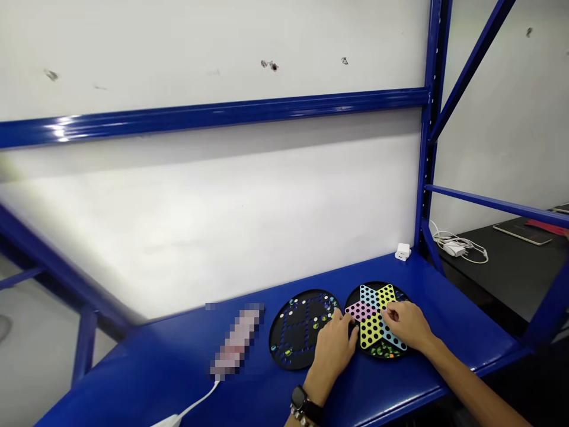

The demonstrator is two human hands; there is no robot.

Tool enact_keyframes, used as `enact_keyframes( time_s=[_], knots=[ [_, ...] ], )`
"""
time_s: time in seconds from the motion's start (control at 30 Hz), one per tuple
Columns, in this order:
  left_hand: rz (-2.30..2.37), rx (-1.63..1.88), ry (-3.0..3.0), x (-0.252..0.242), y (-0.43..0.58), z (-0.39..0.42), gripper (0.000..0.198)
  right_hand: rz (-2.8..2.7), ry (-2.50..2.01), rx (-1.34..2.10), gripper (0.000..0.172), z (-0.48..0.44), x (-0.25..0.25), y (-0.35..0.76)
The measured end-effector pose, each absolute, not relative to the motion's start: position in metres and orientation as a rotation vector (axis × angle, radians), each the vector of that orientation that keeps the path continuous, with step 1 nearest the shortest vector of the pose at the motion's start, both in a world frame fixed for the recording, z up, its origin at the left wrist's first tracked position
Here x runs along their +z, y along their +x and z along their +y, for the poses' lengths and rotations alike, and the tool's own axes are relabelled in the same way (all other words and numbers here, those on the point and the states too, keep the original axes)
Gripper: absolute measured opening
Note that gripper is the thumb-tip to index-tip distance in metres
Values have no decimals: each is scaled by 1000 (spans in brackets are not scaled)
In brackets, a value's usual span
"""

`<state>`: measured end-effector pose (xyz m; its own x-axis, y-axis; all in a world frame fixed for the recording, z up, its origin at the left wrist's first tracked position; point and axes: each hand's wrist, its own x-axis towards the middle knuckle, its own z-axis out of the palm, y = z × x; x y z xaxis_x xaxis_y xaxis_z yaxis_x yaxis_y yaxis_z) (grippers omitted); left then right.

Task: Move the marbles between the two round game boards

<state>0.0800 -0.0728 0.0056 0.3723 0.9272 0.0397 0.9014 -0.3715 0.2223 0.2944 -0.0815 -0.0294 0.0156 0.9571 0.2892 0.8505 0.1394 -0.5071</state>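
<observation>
A star-shaped board [370,331] in yellow, pink and light blue, dotted with black holes, lies on the right round black tray [351,295]. My right hand [406,323] is over the star's right side, its thumb and fingers pinched together; anything between them is too small to make out. My left hand [334,344], with a watch on the wrist, reaches between the two trays, its fingers bent near the star's left point; what they hold, if anything, is hidden. The left round black tray [278,332] holds scattered marbles and small white pieces. More marbles show below the star.
A blurred, pixelated item [237,341] with a white cable [198,401] lies left of the trays on the blue tabletop [146,367]. A white charger [402,252] stands at the back right, near the blue frame post [424,154]. Beyond it, a dark table [511,261] bears cables.
</observation>
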Motion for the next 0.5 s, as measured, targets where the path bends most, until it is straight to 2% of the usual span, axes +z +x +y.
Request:
enact_keyframes(
  time_s=[0.27, 0.37, 0.5],
  knots=[
    [1684, 327, 2336, 8, 82, -70, 16, -1851, -1722, 229, 38, -83, -27, 293],
    [1795, 443, 2249, 11, 63, -65, 18, -1853, -1718, 245, 38, -84, -25, 293],
    [1948, 404, 2182, 10, 31, -64, 18, -1857, -1723, 254, 37, -84, -25, 292]
  ],
)
